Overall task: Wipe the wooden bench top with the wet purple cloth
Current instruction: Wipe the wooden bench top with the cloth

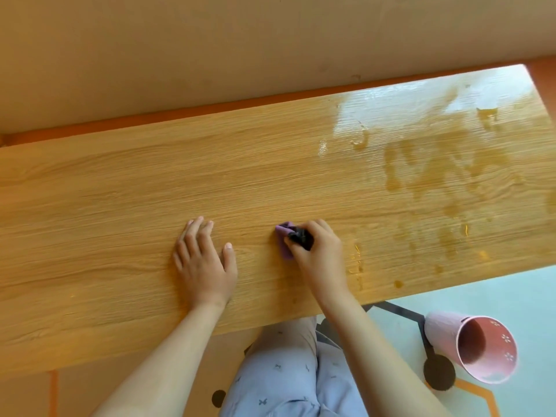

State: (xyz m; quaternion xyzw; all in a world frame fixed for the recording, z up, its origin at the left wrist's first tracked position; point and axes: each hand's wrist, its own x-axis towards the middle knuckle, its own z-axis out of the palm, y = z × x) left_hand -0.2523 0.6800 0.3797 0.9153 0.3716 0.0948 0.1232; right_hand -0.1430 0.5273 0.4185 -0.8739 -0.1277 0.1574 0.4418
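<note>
The wooden bench top [120, 206] runs across the view, dry on its left and middle. Streaks and small pools of water [436, 164] cover its right part. My right hand [316, 254] grips the bunched purple cloth [284, 236] against the wood near the middle of the front half, just left of the wet streaks. Only the cloth's left edge shows past my fingers. My left hand [204, 260] lies flat on the dry wood to the left of the cloth, fingers spread and straight, a short gap away from it.
A beige wall [210, 40] rises right behind the bench's far edge. A pink bucket [472, 347] stands on the pale floor at the lower right, below the bench's front edge. My legs in pale blue trousers [288, 374] are under the front edge.
</note>
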